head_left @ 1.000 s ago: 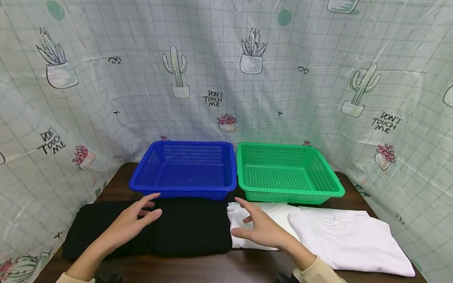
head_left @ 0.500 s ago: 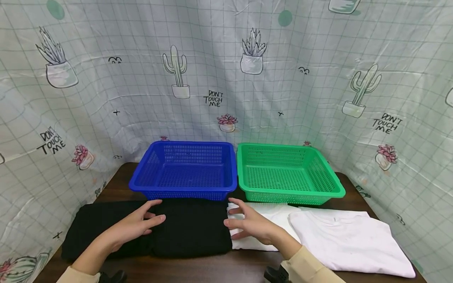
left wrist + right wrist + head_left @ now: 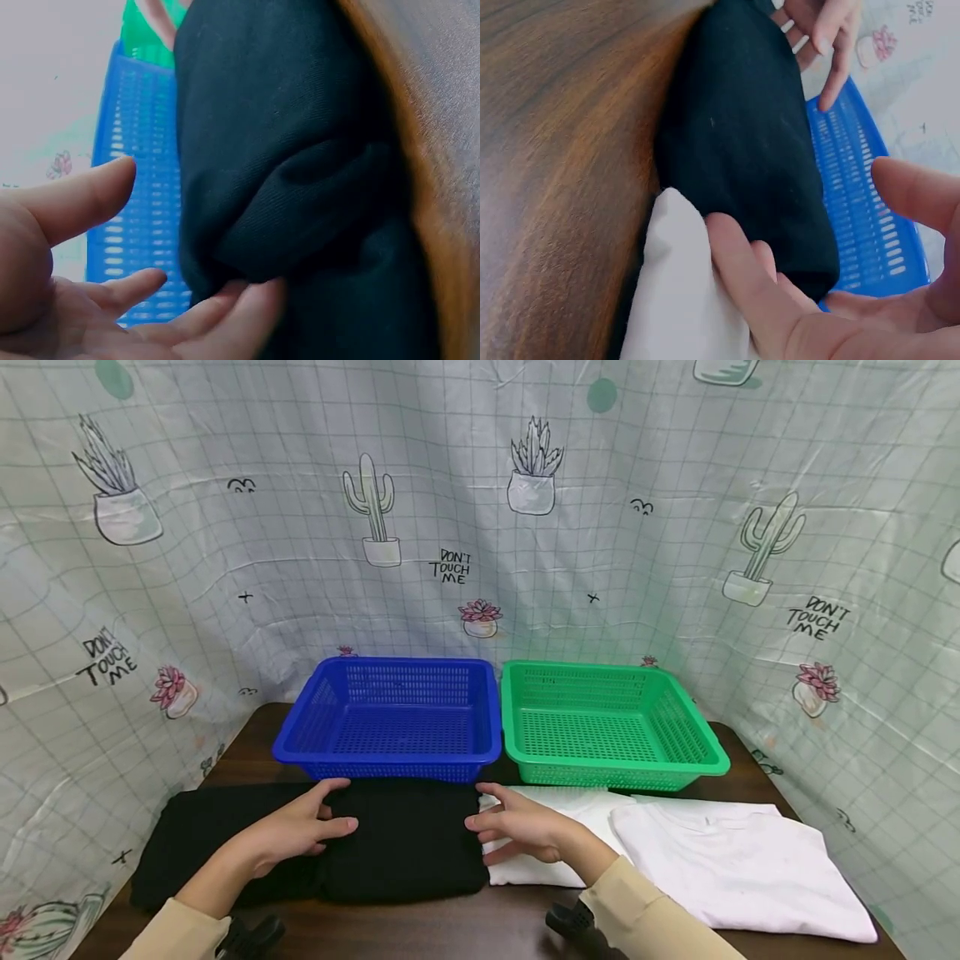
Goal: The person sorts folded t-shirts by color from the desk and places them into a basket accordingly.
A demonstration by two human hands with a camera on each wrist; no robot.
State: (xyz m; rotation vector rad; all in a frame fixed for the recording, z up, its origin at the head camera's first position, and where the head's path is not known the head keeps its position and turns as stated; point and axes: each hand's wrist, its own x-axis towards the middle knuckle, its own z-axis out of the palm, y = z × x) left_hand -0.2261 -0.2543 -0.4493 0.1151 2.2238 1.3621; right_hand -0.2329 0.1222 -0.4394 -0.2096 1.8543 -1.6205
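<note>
In the head view a folded black garment [image 3: 412,847] lies flat between my two hands, in front of the blue basket. My left hand [image 3: 288,833] is at its left edge, thumb lifted apart over the cloth. In the left wrist view the fingertips [image 3: 259,300] touch a fold of the black fabric. My right hand [image 3: 525,825] is at the opposite edge, with its fingers [image 3: 742,270] slipped between the black garment and a folded white garment [image 3: 592,814]; its thumb stands away from the cloth. A second folded black garment [image 3: 202,822] lies under the left forearm.
A blue plastic basket [image 3: 397,765] and a green one [image 3: 622,767] stand side by side at the back of the brown wooden table [image 3: 420,931]. A folded white T-shirt [image 3: 750,868] lies at the right. A printed curtain [image 3: 450,485] hangs behind and on both sides.
Both hands have moved inward, the left rightward and the right leftward, and now are at the sides of the middle black garment. Garments and baskets stay in place.
</note>
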